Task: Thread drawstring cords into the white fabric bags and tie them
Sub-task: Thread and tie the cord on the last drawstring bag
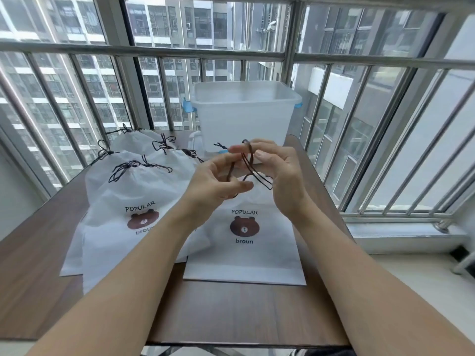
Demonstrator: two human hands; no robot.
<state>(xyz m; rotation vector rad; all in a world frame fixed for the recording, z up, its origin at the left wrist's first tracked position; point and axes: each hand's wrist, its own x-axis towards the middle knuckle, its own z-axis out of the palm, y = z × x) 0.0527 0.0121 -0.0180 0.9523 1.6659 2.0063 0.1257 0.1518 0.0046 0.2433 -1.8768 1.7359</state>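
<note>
above the flat white fabric bag (244, 253) on the wooden table (38, 278), we pinch its thin dark limp cord (248, 160) in our left hand (216, 181) and right hand (280, 170); it looks slippery, best gripped near the ends.

Dark cord (248, 165) above white bag (246, 253)

Left hand (218, 179) and right hand (279, 173) raised together, fingers curled, pinching.
</note>
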